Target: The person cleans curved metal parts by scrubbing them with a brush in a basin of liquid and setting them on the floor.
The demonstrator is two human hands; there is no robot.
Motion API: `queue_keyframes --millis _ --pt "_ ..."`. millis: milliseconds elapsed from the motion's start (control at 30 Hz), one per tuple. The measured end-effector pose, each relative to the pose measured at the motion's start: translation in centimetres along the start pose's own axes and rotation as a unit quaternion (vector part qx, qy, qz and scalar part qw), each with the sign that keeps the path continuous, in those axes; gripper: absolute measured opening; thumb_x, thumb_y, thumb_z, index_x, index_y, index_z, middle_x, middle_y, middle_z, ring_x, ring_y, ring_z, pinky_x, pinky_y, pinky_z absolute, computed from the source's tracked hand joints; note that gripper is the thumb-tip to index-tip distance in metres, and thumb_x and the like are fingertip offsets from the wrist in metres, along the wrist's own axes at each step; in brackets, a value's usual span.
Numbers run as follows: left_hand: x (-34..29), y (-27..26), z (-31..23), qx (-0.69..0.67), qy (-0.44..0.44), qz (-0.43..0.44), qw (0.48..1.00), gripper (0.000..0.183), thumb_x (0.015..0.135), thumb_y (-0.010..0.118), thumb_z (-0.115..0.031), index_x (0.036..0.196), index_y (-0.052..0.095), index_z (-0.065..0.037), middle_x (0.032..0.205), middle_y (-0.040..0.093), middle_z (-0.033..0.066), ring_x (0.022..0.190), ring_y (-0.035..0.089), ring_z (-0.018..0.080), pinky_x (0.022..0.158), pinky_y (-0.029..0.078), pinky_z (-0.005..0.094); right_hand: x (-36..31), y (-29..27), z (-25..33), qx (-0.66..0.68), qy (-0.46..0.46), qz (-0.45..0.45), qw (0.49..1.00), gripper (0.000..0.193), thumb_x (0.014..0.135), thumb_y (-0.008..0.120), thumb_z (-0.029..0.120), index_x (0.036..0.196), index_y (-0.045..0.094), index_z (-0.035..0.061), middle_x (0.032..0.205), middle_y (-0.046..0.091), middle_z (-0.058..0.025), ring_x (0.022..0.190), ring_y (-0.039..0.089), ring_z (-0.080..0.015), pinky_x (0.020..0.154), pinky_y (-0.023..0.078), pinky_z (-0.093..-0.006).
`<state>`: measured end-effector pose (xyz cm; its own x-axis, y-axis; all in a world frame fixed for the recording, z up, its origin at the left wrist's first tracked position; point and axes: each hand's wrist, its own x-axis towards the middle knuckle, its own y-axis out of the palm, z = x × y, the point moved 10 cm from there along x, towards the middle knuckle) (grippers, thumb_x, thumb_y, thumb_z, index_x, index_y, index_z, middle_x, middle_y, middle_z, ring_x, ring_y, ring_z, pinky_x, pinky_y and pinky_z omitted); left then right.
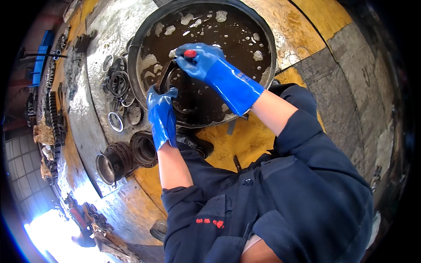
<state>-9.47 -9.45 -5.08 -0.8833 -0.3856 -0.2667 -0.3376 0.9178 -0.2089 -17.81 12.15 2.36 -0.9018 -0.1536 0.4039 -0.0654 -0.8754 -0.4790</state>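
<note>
From where I stand, the person's left hand (pixel 161 100), in a blue rubber glove, is closed on the lower left part of a dark ring (pixel 165 75), thumb on one side and fingers on the other. The ring is tilted over the left part of a round tub (pixel 272 48), inside its rim and above brown, foam-flecked liquid (pixel 239 44); its lower part is hard to make out against the liquid.

The right hand (pixel 199 61), gloved too, is at the ring's upper end, ahead of the left hand and to its right. Its fingers are curled shut around a small tool with a red end (pixel 190 53), mostly hidden in the fist. Whether that hand touches the ring I can't tell.

On the floor (pixel 237 140), just beside the tub's left edge, lies a heap of loose rings (pixel 118 83). Nearer the person, two ribbed metal cylinders (pixel 115 163) sit side by side.
</note>
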Motion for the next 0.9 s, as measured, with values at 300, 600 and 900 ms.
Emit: queue_keyframes --millis 300,600,900 --pt "-0.8 0.1 -1.0 0.010 -0.001 0.001 1.000 0.064 0.081 0.077 0.002 0.141 0.058 0.007 0.119 0.074 0.0169 0.101 0.071 0.0270 0.095 0.056 0.0360 -4.0 0.6 -11.2 -0.032 0.264 0.062 0.962 0.041 0.100 0.058 0.050 0.113 0.077 0.0154 0.109 0.079 -0.0139 0.110 0.074 -0.0355 0.099 0.057 -0.0450" --pt "1.9 -0.4 2.1 -0.007 0.002 0.058 0.998 0.057 0.080 0.071 0.012 0.136 0.064 0.003 0.111 0.075 0.0132 0.097 0.072 0.0249 0.092 0.058 0.0370 -3.6 4.6 -3.0 0.438 0.179 0.142 0.869 0.018 0.102 0.061 0.023 0.100 0.072 0.0082 0.097 0.081 -0.0046 0.078 0.073 -0.0177 0.080 0.060 -0.0350" --pt "0.6 0.7 1.6 -0.095 -0.047 0.040 0.994 0.066 0.078 0.069 0.018 0.141 0.061 0.002 0.115 0.075 0.0147 0.094 0.073 0.0274 0.084 0.063 0.0385 -0.5 2.9 -4.7 0.192 0.167 0.107 0.961 0.022 0.099 0.069 0.027 0.108 0.077 0.0093 0.099 0.080 -0.0094 0.090 0.077 -0.0232 0.085 0.061 -0.0336"
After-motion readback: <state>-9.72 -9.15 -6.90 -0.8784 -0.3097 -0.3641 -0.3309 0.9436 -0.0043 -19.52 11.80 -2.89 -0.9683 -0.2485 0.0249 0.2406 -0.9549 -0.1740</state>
